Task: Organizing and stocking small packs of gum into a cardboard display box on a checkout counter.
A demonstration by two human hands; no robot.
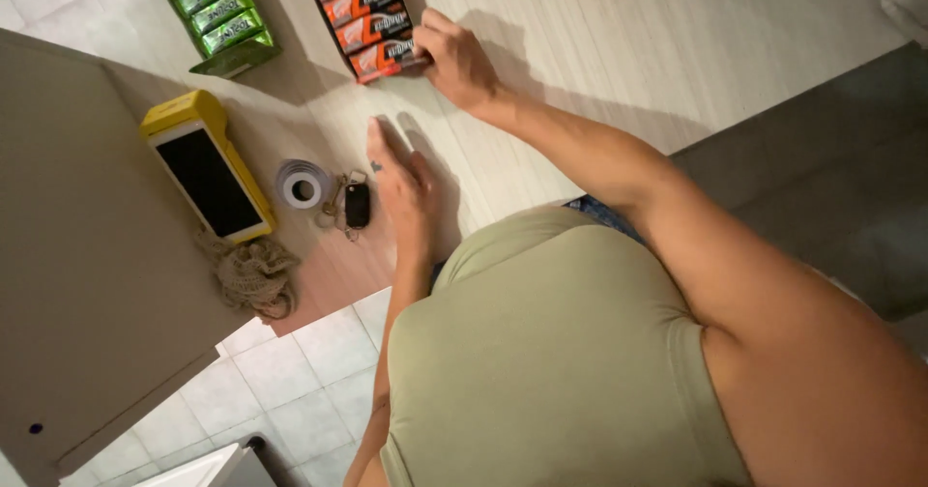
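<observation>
Orange display box [370, 18] of bar packs sits near the far edge of the pale surface [599, 52]; right hand [456, 60] is on its near right corner, fingers curled against the box side, touching rather than clearly gripping it. Step in hand looks like nudging or squaring the box; the next move would likely need a firmer hold on that corner. Left hand [401, 189] lies flat and open on the surface, nearer the body than the box, holding nothing. Just left of that hand: car key fob [356, 204], tape roll [302, 186], yellow card terminal [208, 165], twine bundle [253, 274]. Green display box [218, 14] stands left of the orange one. Right of the orange box, open room.
</observation>
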